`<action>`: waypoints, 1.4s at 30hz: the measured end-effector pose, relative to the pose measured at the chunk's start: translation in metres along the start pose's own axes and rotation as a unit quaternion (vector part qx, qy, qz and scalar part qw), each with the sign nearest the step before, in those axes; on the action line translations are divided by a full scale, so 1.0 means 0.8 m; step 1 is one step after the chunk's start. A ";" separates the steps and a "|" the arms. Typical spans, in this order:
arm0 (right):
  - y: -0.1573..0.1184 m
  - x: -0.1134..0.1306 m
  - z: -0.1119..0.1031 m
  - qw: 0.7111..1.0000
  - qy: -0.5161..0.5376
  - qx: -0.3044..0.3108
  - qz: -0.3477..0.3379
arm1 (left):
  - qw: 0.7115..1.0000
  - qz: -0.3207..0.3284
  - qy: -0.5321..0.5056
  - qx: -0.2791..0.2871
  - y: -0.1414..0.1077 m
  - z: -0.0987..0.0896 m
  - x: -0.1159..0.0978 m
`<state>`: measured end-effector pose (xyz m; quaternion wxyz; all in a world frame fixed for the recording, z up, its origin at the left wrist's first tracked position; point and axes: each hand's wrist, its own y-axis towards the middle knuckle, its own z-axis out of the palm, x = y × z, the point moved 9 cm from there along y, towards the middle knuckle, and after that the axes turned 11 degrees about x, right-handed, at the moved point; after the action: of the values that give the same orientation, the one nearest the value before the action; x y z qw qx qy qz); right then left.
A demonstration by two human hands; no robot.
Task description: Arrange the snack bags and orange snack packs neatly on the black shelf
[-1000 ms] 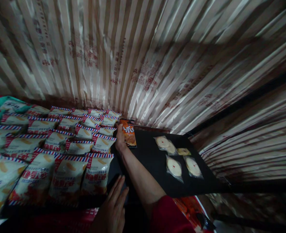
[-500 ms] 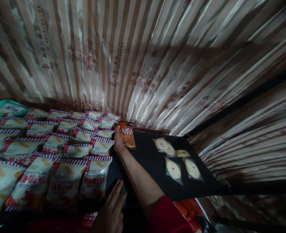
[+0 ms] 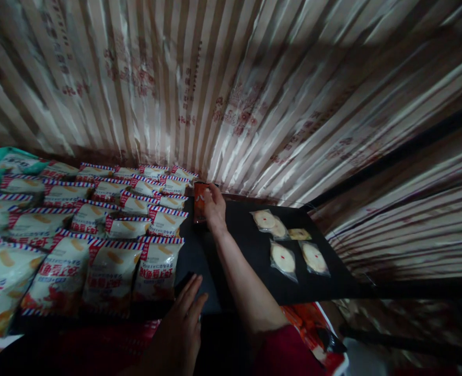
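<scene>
My right hand (image 3: 215, 206) is at the back of the dark table, its fingers closed around the right side of an orange snack bag (image 3: 199, 202). The bag stands beside the right end of the back rows of white snack bags, and my hand covers part of its front. My left hand (image 3: 186, 318) lies at the front edge with its fingers stretched out and nothing in them. Nearest to it is a front-row white snack bag (image 3: 156, 269) with a blue-and-red striped top.
Several rows of white snack bags (image 3: 113, 271) fill the left side, with green bags (image 3: 17, 161) at the far left. Round flat packets (image 3: 284, 259) in clear wrap lie on the black tabletop (image 3: 250, 261). A striped sheet (image 3: 231, 94) hangs behind. A box of red packets (image 3: 307, 326) stands below.
My right hand has moved from the left side of the orange snack bag to its right side. My left hand stays at the table's front edge. The view has tilted down slightly.
</scene>
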<state>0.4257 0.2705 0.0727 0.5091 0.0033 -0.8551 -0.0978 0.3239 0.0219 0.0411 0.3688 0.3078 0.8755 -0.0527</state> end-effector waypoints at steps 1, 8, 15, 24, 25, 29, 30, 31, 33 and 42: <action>-0.003 -0.005 -0.010 0.999 -0.034 0.003 0.015 | 1.000 0.000 0.000 -0.002 -0.001 -0.004 -0.002; -0.030 -0.031 -0.010 0.973 -0.209 0.089 0.039 | 0.999 0.010 -0.007 -0.031 -0.009 0.012 -0.003; -0.039 -0.045 0.009 0.970 -0.221 0.080 0.063 | 1.000 -0.004 -0.009 0.009 -0.011 0.020 -0.002; -0.029 -0.035 0.026 0.981 -0.168 0.094 0.018 | 1.000 -0.002 0.003 0.009 -0.013 0.030 0.002; -0.028 -0.033 0.028 0.982 -0.165 0.096 0.016 | 1.000 -0.003 0.002 0.011 -0.014 0.033 0.002; -0.027 -0.026 0.035 0.980 -0.165 0.108 0.006 | 1.000 -0.007 -0.011 0.006 -0.019 0.045 0.007; -0.027 -0.025 0.036 0.980 -0.166 0.112 0.001 | 1.000 -0.009 -0.015 0.005 -0.019 0.048 0.009; -0.028 -0.025 0.037 0.979 -0.167 0.115 -0.004 | 1.000 -0.012 -0.019 0.006 -0.019 0.051 0.010; -0.029 -0.026 0.039 0.979 -0.169 0.117 -0.012 | 0.999 -0.026 -0.024 0.015 -0.017 0.050 0.013; -0.025 -0.031 0.045 0.974 -0.189 0.125 0.001 | 0.997 -0.026 -0.022 0.068 -0.008 0.004 -0.007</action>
<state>0.4045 0.2590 0.0310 0.3343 0.0480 -0.9412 0.0115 0.3251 0.0127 0.0414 0.3646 0.3080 0.8694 -0.1279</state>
